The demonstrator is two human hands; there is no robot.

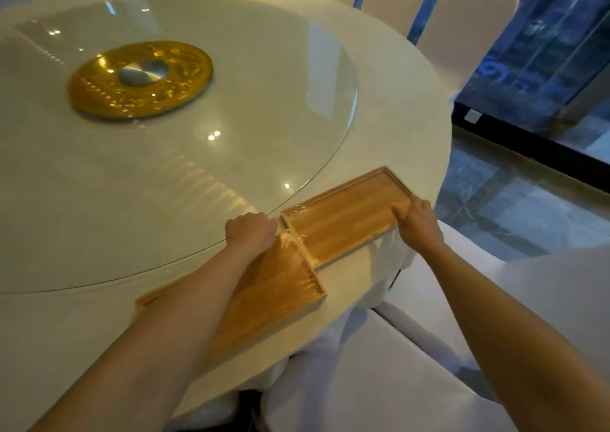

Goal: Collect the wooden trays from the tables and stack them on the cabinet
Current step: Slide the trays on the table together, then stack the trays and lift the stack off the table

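Observation:
Two shallow rectangular wooden trays lie end to end near the round table's front right edge. The farther tray overhangs the table edge a little; my right hand grips its right rim, thumb inside the tray. The nearer tray is partly hidden under my left forearm. My left hand is curled with fingers closed at the far corner of the nearer tray, where the two trays meet; whether it grips the rim I cannot tell.
A white-clothed round table carries a large glass turntable with a gold centre disc. White-covered chairs stand behind the table and right below the trays. Dark glass wall at right.

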